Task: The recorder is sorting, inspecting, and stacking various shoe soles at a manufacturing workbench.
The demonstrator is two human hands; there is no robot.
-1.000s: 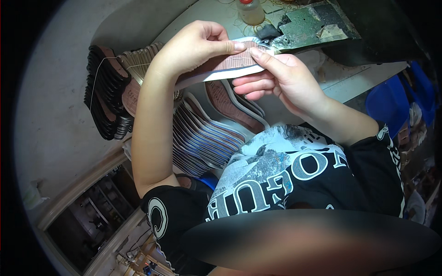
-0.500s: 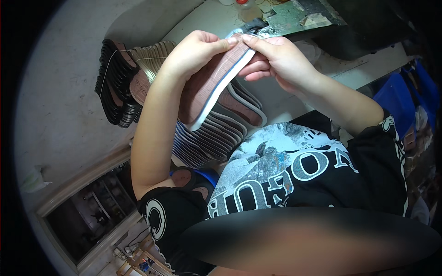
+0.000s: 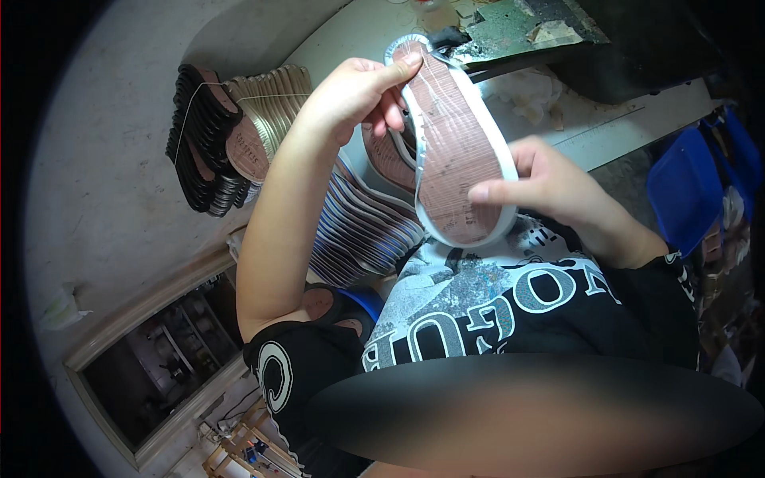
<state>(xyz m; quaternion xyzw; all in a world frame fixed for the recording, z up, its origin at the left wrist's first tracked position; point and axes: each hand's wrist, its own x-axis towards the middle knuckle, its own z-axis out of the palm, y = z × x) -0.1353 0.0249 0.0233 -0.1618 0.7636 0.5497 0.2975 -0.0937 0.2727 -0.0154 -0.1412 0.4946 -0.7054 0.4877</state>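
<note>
Thumbs pressed down, the left hand clamps a white-rimmed brown sole (toward the view's 1 o'clock) at its 11 o'clock, the right hand at 4, where a slackening grip could drop it.

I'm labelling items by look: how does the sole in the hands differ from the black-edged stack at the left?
The sole has a white rim; the stack has black edges. The sole is a single piece; the stack is many pressed together. The left hand and right hand hold the sole; neither touches the stack. Both show pinkish-brown faces.
</note>
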